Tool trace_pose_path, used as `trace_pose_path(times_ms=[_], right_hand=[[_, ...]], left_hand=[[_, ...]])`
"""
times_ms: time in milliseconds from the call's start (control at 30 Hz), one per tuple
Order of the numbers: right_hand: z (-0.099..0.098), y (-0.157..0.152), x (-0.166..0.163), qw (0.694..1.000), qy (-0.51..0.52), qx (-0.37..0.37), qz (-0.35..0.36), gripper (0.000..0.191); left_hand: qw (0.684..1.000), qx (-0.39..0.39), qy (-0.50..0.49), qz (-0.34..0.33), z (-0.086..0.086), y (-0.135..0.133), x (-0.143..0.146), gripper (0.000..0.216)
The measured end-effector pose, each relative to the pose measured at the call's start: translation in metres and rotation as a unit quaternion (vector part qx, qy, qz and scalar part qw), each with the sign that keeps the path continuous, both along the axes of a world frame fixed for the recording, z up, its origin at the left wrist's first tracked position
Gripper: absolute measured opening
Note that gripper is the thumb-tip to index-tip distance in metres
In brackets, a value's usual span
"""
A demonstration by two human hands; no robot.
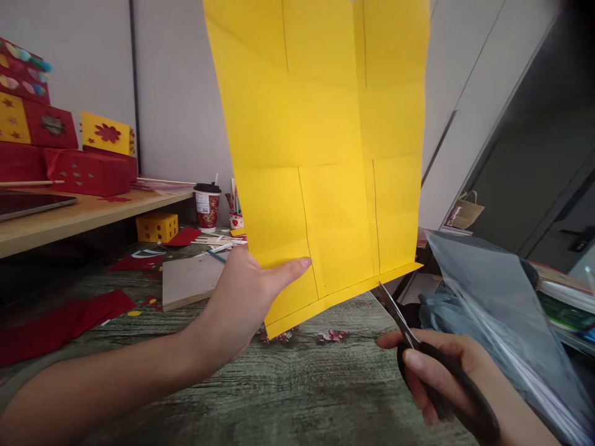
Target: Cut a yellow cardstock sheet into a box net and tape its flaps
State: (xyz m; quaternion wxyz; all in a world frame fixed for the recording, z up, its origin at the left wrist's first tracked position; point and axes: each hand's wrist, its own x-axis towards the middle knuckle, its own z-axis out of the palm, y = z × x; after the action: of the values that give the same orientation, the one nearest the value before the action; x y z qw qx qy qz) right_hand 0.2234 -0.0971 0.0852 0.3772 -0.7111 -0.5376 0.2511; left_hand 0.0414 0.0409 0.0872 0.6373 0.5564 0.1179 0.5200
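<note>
A large yellow paper sheet (320, 142) with folds and drawn pencil lines is held upright in front of me. My left hand (248, 291) pinches its lower left corner, thumb on the front. My right hand (441, 371) grips black-handled scissors (418, 347), whose blades point up towards the sheet's bottom edge near its right corner. The blade tips sit just below the paper.
A grey wood-grain table (288, 384) carries red paper scraps (60, 322), a board (190, 279), sticks and a paper coffee cup (207, 207). Red and yellow cut-out boxes (69, 148) stand on a wooden shelf at left. A clear plastic bag (502, 310) lies at right.
</note>
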Motion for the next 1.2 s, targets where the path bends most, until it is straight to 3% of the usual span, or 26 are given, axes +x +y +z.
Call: trace_pose_path(times_ms=[67, 133, 233, 300, 400, 500, 667, 733, 833, 933, 1000, 1067, 1133, 1200], right_hand=[[-0.004, -0.001, 0.004, 0.999, 0.034, 0.031, 0.012, 0.034], [-0.010, 0.000, 0.010, 0.989, 0.085, 0.118, 0.004, 0.030], [-0.014, 0.009, 0.020, 0.935, 0.211, 0.275, -0.074, 0.031], [-0.013, 0.020, 0.022, 0.903, 0.287, 0.299, -0.109, 0.035], [-0.010, 0.036, 0.017, 0.897, 0.323, 0.287, -0.091, 0.028], [-0.010, 0.046, 0.007, 0.879, 0.344, 0.320, -0.078, 0.020], [-0.017, 0.046, -0.004, 0.854, 0.376, 0.356, -0.058, 0.031], [-0.018, 0.044, -0.008, 0.843, 0.389, 0.366, -0.059, 0.036], [-0.017, 0.045, -0.012, 0.820, 0.393, 0.405, -0.099, 0.038], [-0.017, 0.046, -0.018, 0.800, 0.377, 0.445, -0.140, 0.033], [-0.018, 0.045, -0.022, 0.801, 0.350, 0.459, -0.157, 0.028], [-0.021, 0.042, -0.028, 0.821, 0.285, 0.461, -0.182, 0.022], [-0.023, 0.037, -0.034, 0.848, 0.198, 0.441, -0.216, 0.019], [-0.024, 0.031, -0.039, 0.874, 0.142, 0.406, -0.225, 0.015]], left_hand=[[1.000, -0.002, -0.018, -0.006, 0.003, 0.001, 0.000, 0.051], [0.999, -0.005, -0.032, 0.001, 0.006, 0.002, 0.001, 0.050], [0.999, -0.022, -0.026, 0.010, 0.008, 0.004, 0.002, 0.045], [0.999, -0.037, -0.007, 0.007, 0.007, 0.003, 0.004, 0.042], [0.998, -0.054, 0.034, -0.001, 0.004, -0.001, 0.006, 0.042], [0.997, -0.067, 0.045, -0.023, 0.004, -0.002, 0.005, 0.044], [0.972, -0.187, 0.068, -0.127, 0.011, 0.011, 0.000, 0.035], [0.960, -0.229, 0.022, -0.157, 0.012, 0.018, 0.000, 0.028], [0.950, -0.220, -0.095, -0.199, 0.005, 0.023, 0.003, 0.025], [0.946, -0.206, -0.065, -0.240, -0.009, 0.016, 0.011, 0.023], [0.950, -0.181, 0.024, -0.252, -0.017, 0.004, 0.016, 0.025], [0.945, -0.115, 0.091, -0.292, -0.022, -0.011, 0.020, 0.035], [0.942, -0.079, 0.097, -0.310, -0.023, -0.022, 0.022, 0.034], [0.951, -0.098, 0.078, -0.284, -0.023, -0.028, 0.022, 0.028]])
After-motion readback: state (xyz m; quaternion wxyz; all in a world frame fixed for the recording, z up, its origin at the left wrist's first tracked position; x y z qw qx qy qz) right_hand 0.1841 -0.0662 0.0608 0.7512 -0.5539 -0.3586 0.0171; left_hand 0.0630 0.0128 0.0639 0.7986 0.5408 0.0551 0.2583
